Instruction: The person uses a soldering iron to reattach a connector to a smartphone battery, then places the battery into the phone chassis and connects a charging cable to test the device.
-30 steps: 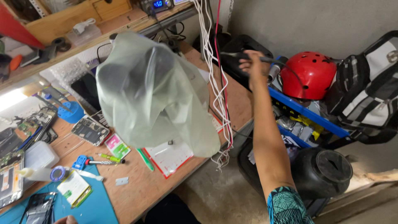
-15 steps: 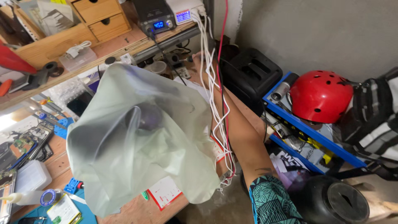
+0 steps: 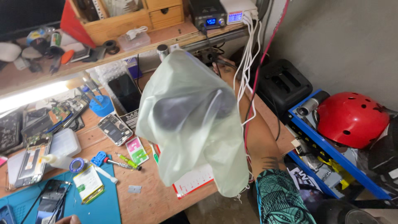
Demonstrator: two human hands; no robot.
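right hand [image 3: 222, 68] grip closed on pale green plastic bag [image 3: 190, 120] — dark object [image 3: 186, 108] inside

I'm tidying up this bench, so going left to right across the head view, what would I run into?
Blue cup-shaped tool stand → pale green plastic bag → right hand → black case → red helmet.

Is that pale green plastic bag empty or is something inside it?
Not empty: a dark rounded shape shows through the plastic bag. What it is, cannot tell.
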